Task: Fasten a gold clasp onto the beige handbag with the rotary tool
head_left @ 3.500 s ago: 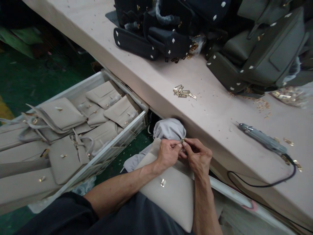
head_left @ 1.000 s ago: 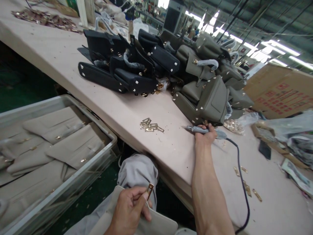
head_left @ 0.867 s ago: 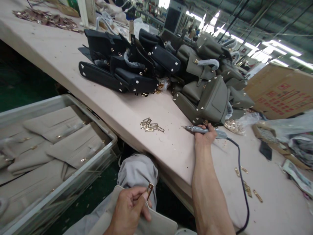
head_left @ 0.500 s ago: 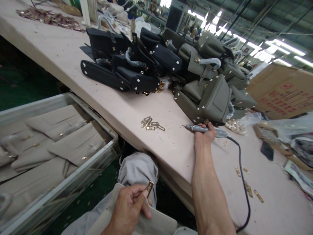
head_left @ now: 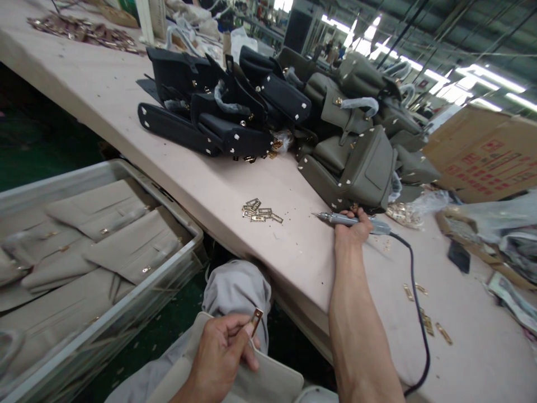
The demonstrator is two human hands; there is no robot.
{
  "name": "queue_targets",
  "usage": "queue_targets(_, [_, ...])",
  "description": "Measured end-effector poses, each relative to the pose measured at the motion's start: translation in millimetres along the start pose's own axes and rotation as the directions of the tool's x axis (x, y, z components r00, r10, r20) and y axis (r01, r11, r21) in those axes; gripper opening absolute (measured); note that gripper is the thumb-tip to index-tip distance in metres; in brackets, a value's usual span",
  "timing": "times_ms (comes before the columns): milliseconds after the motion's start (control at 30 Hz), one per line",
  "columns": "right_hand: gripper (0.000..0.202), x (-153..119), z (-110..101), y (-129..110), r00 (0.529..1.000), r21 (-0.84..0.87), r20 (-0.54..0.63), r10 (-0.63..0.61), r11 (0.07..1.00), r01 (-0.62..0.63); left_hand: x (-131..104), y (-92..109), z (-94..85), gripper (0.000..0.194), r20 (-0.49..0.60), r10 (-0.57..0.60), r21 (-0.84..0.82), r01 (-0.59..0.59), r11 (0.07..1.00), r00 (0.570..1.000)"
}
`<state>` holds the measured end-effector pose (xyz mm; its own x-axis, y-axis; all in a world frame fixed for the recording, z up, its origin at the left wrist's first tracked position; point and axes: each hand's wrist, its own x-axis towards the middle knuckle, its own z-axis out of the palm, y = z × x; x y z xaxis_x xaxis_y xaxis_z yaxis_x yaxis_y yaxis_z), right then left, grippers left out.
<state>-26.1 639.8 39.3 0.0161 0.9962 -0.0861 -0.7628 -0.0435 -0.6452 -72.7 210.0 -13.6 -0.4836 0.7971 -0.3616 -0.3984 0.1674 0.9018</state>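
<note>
Plate of gold-coloured metal (head_left: 257, 318) — pinched between fingers of left hand (head_left: 220, 352), at edge of beige bag panel (head_left: 271, 374) near grey-clothed knee (head_left: 238, 284). Right hand (head_left: 356, 226) at counter (head_left: 289, 263) — fingers wrapped around corded electric screwdriver (head_left: 333, 218), tip toward small pile of gold plates (head_left: 264, 211).

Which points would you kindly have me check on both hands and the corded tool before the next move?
1. Left hand pinches the gold plate near the beige panel: ok.
2. Right hand is wrapped around the corded tool: ok.
3. Tool tip is apart from the gold plate: ok.
4. Cord clear of the loose plates: not ok, it overlaps some in this view.
5. Screw on the tip: cannot tell, too small.
</note>
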Motion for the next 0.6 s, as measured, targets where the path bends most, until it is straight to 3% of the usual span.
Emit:
queue_targets(200, [0.017, -2, 1, 0, 1.000, 0.013, -0.006, -0.001, 1.000, 0.001, 0, -7, -1.0, 0.044, 0.001, 0.018, 0.002, -0.018, 1.000, 1.000])
queue_targets(400, [0.018, 1, 0, -1, 1.000, 0.014, -0.006, 0.005, 1.000, -0.005, -1, 0, -1.1, 0.046, 0.014, -0.002, 0.040, 0.001, 0.999, 1.000])
queue_targets(600, [0.022, -12, 6, -17, 1.000, -0.012, 0.018, 0.007, 1.000, -0.007, 0, 2, 0.4, 0.046, -0.007, -0.014, 0.065, 0.014, 0.998, 1.000])
